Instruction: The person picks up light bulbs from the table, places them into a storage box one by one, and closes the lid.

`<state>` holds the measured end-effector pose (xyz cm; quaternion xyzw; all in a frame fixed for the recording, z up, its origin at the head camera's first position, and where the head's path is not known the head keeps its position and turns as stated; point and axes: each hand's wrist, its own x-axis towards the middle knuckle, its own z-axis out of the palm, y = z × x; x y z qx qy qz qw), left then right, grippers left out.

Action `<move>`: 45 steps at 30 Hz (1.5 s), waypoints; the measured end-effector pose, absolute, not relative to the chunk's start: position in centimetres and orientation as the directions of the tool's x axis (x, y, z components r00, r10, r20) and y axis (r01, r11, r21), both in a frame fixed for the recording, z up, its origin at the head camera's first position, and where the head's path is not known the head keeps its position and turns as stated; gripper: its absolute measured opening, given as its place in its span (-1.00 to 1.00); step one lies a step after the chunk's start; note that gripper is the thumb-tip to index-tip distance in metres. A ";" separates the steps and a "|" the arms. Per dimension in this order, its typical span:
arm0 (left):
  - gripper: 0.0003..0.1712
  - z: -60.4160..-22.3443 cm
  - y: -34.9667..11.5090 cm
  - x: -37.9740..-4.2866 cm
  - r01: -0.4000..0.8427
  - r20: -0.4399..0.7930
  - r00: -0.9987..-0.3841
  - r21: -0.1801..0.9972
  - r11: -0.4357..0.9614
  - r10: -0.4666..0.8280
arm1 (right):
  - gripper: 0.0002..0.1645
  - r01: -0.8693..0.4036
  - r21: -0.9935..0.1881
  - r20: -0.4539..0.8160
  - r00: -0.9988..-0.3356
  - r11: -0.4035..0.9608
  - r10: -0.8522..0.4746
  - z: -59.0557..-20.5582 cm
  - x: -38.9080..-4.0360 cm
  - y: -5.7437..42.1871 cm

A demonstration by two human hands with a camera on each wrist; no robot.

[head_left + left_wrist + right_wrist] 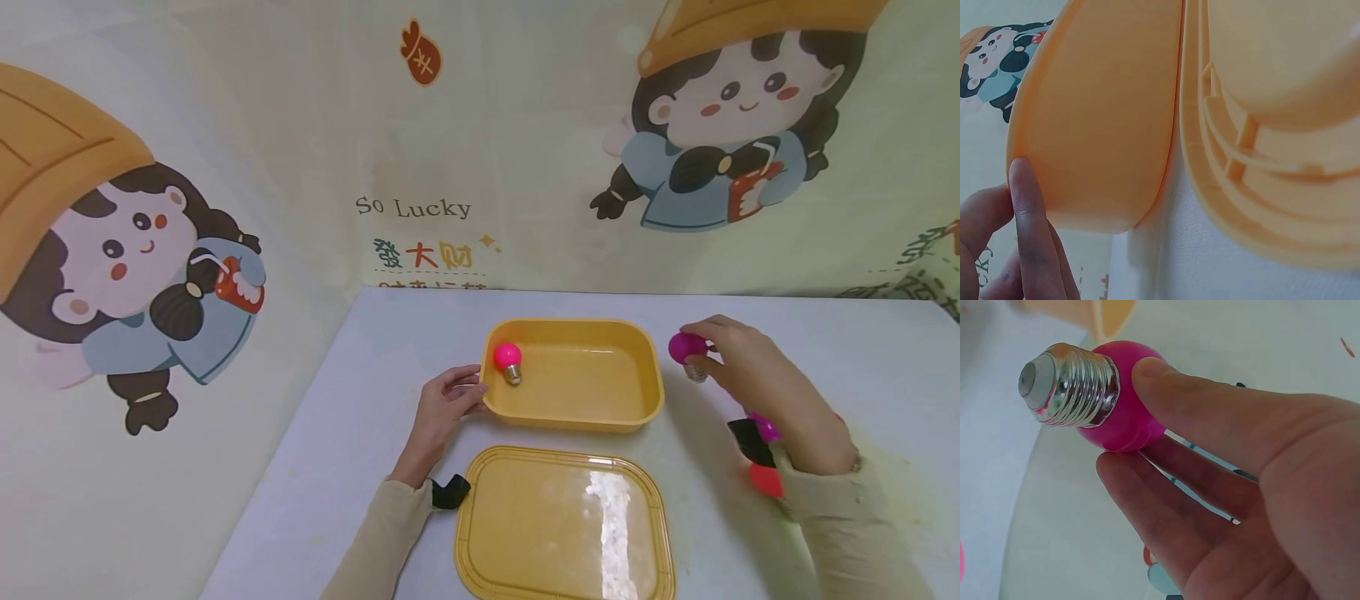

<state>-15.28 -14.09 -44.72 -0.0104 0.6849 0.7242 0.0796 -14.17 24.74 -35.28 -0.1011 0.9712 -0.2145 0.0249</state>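
A yellow plastic box stands in the middle of the table, and a pink light bulb lies inside at its left end. My left hand holds the box's left rim; in the left wrist view its fingers lie on the outer wall and another digit is at the edge. To the right of the box, my right hand pinches a magenta light bulb above the table. In the right wrist view, thumb and fingers grip the round part of this bulb, leaving its silver screw base bare.
A yellow lid lies in front of the box. Under my right forearm, a purple thing and a red thing show partly. A cloth with cartoon figures hangs behind the white table.
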 end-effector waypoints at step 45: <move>-0.53 -44.8 -14.1 -15.2 -0.126 -0.120 -0.987 0.990 -0.057 0.106 | -0.53 -0.312 -0.478 0.066 -0.945 0.821 -0.320 -35.6 -16.8 18.9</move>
